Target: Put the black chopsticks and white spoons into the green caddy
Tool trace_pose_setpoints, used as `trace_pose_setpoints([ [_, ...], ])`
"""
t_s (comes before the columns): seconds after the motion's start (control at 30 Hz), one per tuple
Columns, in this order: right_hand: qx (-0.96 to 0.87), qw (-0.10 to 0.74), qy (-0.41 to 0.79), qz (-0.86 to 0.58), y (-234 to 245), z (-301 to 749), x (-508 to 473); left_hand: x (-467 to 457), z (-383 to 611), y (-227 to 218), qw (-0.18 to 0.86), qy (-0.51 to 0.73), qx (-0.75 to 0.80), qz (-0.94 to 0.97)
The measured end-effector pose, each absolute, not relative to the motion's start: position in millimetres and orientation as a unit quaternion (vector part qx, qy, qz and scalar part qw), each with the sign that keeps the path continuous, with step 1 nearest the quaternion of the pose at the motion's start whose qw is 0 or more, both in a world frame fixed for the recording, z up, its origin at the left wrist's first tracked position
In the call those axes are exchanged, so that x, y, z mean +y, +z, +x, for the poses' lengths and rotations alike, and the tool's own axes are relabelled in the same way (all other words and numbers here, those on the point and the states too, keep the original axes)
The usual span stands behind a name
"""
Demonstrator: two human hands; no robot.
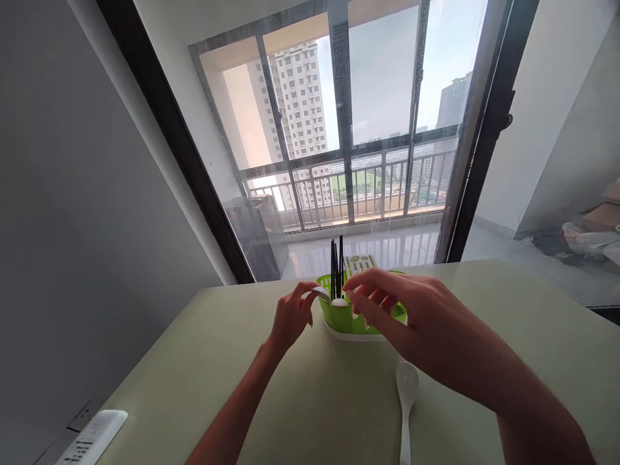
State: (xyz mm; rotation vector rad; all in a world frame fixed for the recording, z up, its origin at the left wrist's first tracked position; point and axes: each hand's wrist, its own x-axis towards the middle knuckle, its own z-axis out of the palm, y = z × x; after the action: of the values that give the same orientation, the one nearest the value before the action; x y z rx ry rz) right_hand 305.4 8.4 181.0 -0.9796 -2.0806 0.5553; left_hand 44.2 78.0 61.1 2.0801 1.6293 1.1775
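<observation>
A bright green utensil holder (339,320) with a white base stands on the pale table. Several black chopsticks (334,268) stand upright in it. My left hand (293,313) is at the holder's left end, its thumb and fingers closed on a white spoon (321,293) at the rim. Another white spoon bowl (340,302) shows at the front rim, beside the chopsticks. My right hand (392,303) reaches over the holder's right part, thumb and index tips close together next to the chopsticks and that bowl; what lies between them is hidden. A white spoon (407,387) lies on the table below my right hand.
The pale green table (169,387) extends to both sides. A white power strip (94,439) lies at the lower left by the wall. Behind the table's far edge is a glass door with a dark frame (479,155). Bags (588,242) lie on the floor at right.
</observation>
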Motion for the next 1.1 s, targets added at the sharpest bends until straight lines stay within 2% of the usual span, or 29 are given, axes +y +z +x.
trace_pose_setpoints([
  [0.4, -0.816, 0.374, 0.223, -0.381, 180.5, 303.8, 8.8, 79.0, 34.4, 81.8, 0.141, 0.354, 0.528, 0.759],
  [0.67, -0.816, 0.377, 0.213, -0.383, 181.2, 306.2, 8.6, 79.1, 45.0, 84.3, 0.17, 0.393, 0.53, 0.732],
  [1.1, -0.818, 0.385, 0.205, -0.376, 183.4, 307.1, 9.1, 76.0, 40.4, 85.9, 0.191, 0.32, 0.52, 0.768],
])
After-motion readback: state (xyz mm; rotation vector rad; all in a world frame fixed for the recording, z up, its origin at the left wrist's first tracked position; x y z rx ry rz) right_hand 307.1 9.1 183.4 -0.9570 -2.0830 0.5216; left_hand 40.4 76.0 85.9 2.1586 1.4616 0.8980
